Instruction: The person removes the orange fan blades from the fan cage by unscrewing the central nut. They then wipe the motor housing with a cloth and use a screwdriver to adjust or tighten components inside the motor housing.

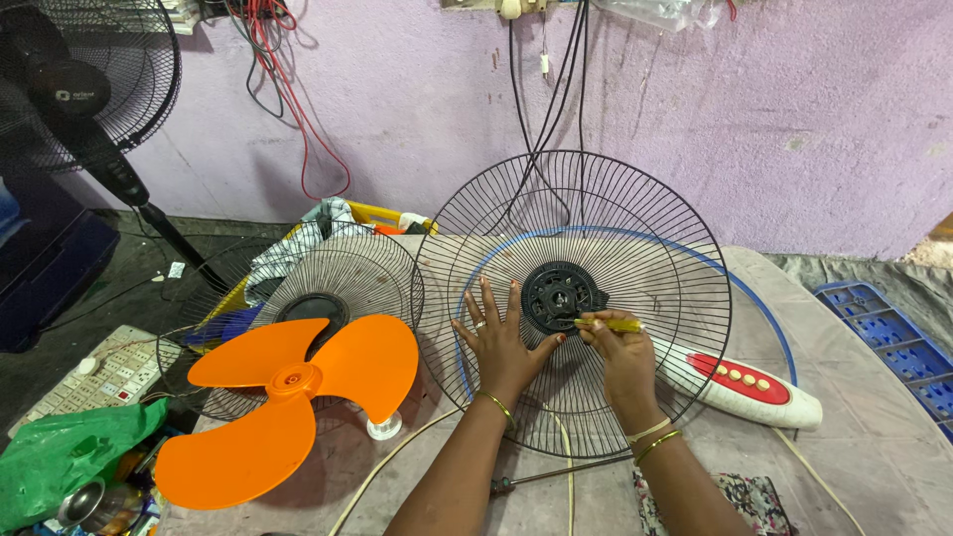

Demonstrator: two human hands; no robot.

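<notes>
A round black wire fan guard [655, 357] lies flat on the cloth-covered table, with a black plastic hub [559, 296] at its centre. My left hand [499, 342] rests flat on the wires just left of the hub, fingers spread. My right hand [620, 359] grips a yellow-handled screwdriver [611, 325], whose tip points at the right side of the hub. Under the guard lies a white fan base [764, 389] with a red button panel. A second wire guard [586, 194] stands behind, leaning toward the wall.
An orange three-blade fan propeller [288, 397] lies at the left over another wire guard [342, 278]. A standing black fan [84, 84] is at the top left. A green plastic bag [60, 452], a white switch board [94, 377], a blue crate [898, 342], wall cables [283, 89].
</notes>
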